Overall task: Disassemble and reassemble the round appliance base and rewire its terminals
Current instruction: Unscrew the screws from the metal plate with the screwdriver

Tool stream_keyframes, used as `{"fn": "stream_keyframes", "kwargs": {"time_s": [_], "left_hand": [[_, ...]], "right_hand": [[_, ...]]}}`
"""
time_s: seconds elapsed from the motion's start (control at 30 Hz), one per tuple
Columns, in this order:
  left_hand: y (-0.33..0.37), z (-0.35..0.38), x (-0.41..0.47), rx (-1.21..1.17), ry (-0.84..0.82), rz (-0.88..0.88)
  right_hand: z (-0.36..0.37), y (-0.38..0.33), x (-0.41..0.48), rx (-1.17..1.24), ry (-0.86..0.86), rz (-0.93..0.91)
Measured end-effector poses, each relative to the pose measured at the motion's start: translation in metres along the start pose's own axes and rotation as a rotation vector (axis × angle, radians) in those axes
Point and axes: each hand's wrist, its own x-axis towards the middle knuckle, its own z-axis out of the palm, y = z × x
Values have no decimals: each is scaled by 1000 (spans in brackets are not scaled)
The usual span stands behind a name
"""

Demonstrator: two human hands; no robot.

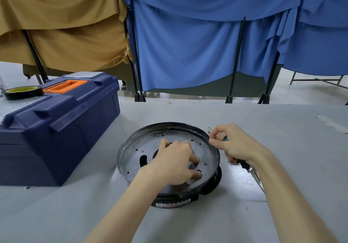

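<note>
The left hand (175, 159) hooks curled fingers (195, 175) into the round base's (131, 146) holes. The right hand (235, 144) grips a screwdriver (243, 165) at its right rim, with bare tabletop (291, 148) beyond at frame right.

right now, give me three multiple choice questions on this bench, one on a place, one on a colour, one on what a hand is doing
1. Where does the roll of tape lie?
A. on the floor
B. on the toolbox lid
C. under the blue curtain

2. What colour is the toolbox handle?
A. orange
B. yellow
C. white

3. What is the right hand, beside the round base, doing?
A. lying flat on the table
B. lifting the toolbox
C. gripping a screwdriver

Answers:
1 B, the roll sits on the lid's left end.
2 A, the handle shows orange against the dark blue lid.
3 C, its fingers curl round the handle and the shaft sticks out below the wrist.
</note>
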Motion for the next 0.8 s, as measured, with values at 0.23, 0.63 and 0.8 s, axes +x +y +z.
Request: {"fn": "stream_keyframes", "kwargs": {"time_s": [0.23,0.63,0.8], "left_hand": [[15,-7,-1,61,73,-5],[31,4,8,-45,119,96],[33,9,10,88,98,112]], "right_hand": [[-8,-2,-5,15,-145,-48],[-8,1,-2,25,-149,-47],[-8,1,-2,16,-149,-55]]}}
